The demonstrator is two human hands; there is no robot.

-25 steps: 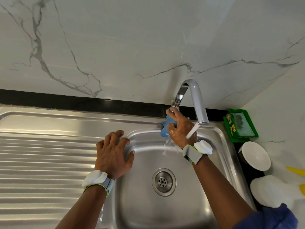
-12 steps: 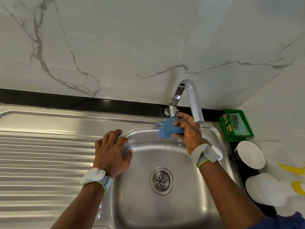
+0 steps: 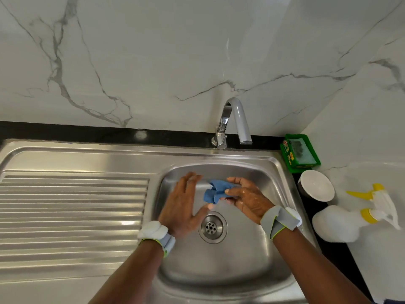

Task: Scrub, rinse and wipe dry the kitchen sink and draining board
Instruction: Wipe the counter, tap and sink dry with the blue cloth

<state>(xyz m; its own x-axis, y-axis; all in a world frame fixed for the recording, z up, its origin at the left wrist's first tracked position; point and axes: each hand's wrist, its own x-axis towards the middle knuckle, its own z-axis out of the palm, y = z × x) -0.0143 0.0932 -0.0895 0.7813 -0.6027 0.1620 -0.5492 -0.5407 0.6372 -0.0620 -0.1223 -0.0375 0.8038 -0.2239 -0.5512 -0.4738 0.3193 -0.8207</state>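
Observation:
A stainless steel sink (image 3: 241, 270) with a round drain (image 3: 212, 227) lies below me, and its ribbed draining board (image 3: 72, 211) stretches to the left. My right hand (image 3: 247, 199) holds a crumpled blue cloth (image 3: 215, 191) by its right end over the bowl. Just left of the cloth hovers my left hand (image 3: 183, 205), fingers spread and straight, holding nothing. The chrome tap (image 3: 233, 123) stands at the back rim, and no water runs from it.
A green soap box (image 3: 300, 152) sits at the back right corner. On the dark counter to the right stand a white bowl (image 3: 316, 185) and a white spray bottle (image 3: 348, 222) with yellow parts. Marble wall rises behind.
The water has stopped. My right hand came down from the tap with the cloth to the middle of the bowl. My left hand left the sink's rim and moved beside the cloth.

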